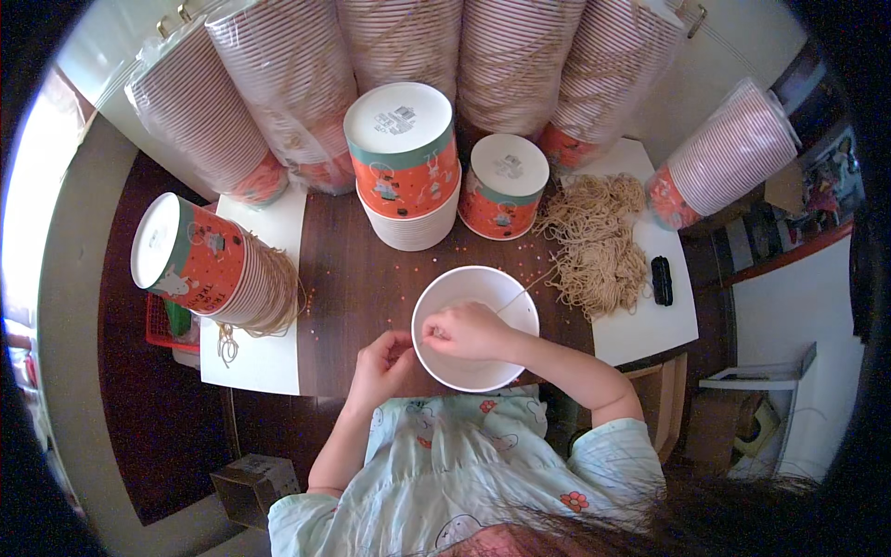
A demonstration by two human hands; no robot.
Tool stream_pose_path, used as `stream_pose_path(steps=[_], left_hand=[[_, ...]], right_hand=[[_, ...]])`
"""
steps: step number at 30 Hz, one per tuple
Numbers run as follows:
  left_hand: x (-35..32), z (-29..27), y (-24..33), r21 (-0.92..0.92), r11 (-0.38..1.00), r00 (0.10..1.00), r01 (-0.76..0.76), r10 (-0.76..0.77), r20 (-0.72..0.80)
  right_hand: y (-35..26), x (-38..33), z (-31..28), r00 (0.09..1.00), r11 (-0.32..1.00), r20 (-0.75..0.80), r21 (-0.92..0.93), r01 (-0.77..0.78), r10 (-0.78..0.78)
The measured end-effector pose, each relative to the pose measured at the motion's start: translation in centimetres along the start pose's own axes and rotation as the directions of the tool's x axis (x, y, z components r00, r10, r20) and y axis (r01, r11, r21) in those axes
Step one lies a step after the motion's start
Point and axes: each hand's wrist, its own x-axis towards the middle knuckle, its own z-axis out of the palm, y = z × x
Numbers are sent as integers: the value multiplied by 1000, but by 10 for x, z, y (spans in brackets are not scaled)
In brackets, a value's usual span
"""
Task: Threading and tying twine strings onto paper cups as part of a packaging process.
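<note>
A white paper bucket (475,373) stands with its mouth up at the table's front edge, close against my body. My right hand (461,330) reaches over its right rim into the mouth, fingers pinched together near the inner left wall. A thin tan cord (520,295) runs from the heap at the right into the bucket and passes behind my right hand, which seems to pinch it; the cord's end is hidden. Just outside the left rim is my left hand (382,364), its fingers curled closed by the bucket's outer wall. Whatever those fingers hold cannot be made out.
A tangled heap of tan cord (599,241) lies at the right beside a black object (662,281). Upside-down orange buckets (404,176) and a shorter one (501,200) stand ahead. Cord-draped buckets (209,255) lean at the left. Tall wrapped bucket stacks (399,46) line the back.
</note>
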Motion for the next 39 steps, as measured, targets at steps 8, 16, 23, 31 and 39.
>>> stream_pose_path(steps=[8,16,23,31,39], left_hand=[[-5,4,24,157,988,999,-8,14,-36],[-1,-17,2,46,999,1000,-18,19,-19],[4,-35,30,-816,576,975,50,151,166],[15,-11,53,-383,922,989,58,-2,145],[15,-9,45,-43,999,971,-9,19,238]], right_hand=[[0,0,2,1000,999,24,33,9,-10],[-5,-2,-4,999,999,40,-37,-1,2],[-7,-13,-21,990,971,138,-234,56,-24],[-32,-21,-41,995,998,-71,-9,68,-68],[-23,-17,-39,969,965,-108,120,234,-222]])
